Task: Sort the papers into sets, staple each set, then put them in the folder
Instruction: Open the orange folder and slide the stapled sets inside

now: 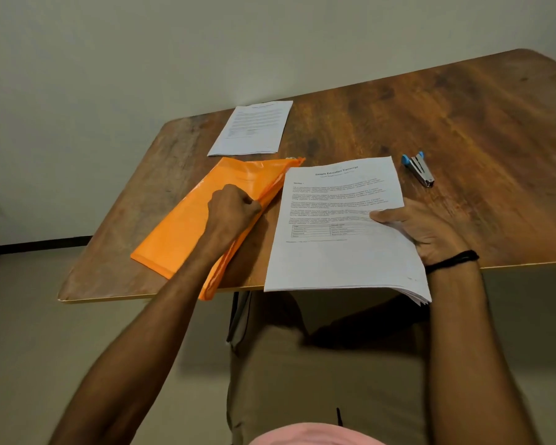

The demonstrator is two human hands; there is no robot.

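Gripping the long open edge of the orange folder (174, 232) with your left hand (235, 205), fingers curled tight, you appear to be lifting its upper leaf so the mouth faces the papers. Seen from the head camera, the folder lies slantwise on the tabletop (463, 123), its near corner hanging over the front edge. Your right hand (426, 231) holds the stack of papers (331, 252) just beside that mouth, thumb pressed on the top sheet. The near end of the stack fans out past the tabletop's edge, and the placement suggests a short slide leftward into the folder. A second set of papers (251, 128) lies flat beyond the folder, and the stapler (419, 168) rests untouched to the right of the stack. Whether either set is stapled cannot be told. Your left forearm reaches diagonally across, knuckles up; your right comes straight in.
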